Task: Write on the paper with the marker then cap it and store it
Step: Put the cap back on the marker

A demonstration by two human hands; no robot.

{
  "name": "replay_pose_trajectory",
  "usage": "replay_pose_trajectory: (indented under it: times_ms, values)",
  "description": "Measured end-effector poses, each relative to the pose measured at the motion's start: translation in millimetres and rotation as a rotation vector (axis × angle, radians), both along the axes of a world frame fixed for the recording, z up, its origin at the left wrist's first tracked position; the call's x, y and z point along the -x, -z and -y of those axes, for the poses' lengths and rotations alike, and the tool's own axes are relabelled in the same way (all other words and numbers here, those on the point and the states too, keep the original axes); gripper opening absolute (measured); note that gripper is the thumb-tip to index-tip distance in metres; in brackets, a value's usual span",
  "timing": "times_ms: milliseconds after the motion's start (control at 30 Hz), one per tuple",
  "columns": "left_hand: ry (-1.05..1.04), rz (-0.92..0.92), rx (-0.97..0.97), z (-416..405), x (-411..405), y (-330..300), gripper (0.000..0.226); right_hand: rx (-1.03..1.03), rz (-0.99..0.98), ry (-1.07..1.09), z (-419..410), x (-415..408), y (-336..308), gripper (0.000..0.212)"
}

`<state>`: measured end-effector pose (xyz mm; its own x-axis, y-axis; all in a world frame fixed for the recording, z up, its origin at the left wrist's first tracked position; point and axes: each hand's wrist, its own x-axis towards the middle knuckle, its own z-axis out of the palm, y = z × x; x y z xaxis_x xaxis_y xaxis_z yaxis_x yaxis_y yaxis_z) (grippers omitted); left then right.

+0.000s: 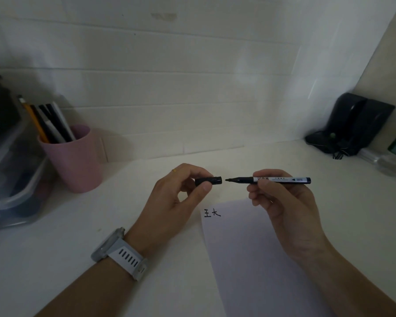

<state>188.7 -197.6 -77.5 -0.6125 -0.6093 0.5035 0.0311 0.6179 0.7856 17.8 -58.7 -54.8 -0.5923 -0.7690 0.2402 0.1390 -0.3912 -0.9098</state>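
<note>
My right hand [281, 204] grips a black marker [284, 179] with a white label, held level above the desk with its bare tip pointing left. My left hand [176, 195] pinches the black cap [212, 180], its open end facing the tip; a small gap separates the two. Below my hands lies a white sheet of paper [249, 259] with two black handwritten characters near its top left corner. A pink cup [78, 163] holding several pens and pencils stands at the left.
A clear plastic bin [12, 179] of dark items sits at the far left beside the cup. A black pouch [352, 126] leans in the right corner, with a clear bottle [384, 161] near it. White walls close off the desk [55, 248] behind and to the right.
</note>
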Motion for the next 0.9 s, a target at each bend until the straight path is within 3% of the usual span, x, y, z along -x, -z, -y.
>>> replay_pose_trajectory:
  times_ms: [467,900]
  values:
    - [0.027,-0.003,0.115,-6,2,-2,0.013,-0.098,-0.108,-0.04,4,-11,8,0.023]
    - [0.031,-0.063,0.103,-3,1,1,0.018,-0.143,-0.012,-0.072,3,-15,12,0.024]
